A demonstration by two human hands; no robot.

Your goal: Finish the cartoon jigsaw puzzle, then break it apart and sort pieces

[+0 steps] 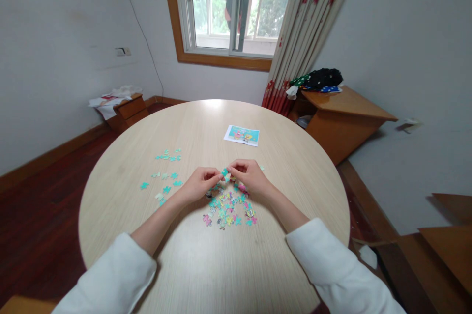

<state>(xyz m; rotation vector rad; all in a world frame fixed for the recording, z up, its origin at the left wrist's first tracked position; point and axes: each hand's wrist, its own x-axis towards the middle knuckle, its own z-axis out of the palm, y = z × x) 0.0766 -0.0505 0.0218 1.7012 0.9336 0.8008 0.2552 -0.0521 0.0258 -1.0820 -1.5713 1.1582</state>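
Note:
Both my hands meet over the middle of a round light-wood table [206,265]. My left hand [200,184] and my right hand [248,174] are closed in pinches on small teal puzzle pieces [225,172] held between their fingertips. Right under them lies a heap of several loose coloured puzzle pieces [230,208]. Several teal pieces [165,181] are spread on the table to the left of my left hand. A small printed picture card [242,135] lies farther back, beyond my right hand.
A wooden side table [342,117] with dark clothes [320,79] stands at the right by a curtain [306,24]. A low wooden stand [127,107] with papers sits at the left wall. Cardboard [442,240] lies at the right. A window [228,4] is behind the table.

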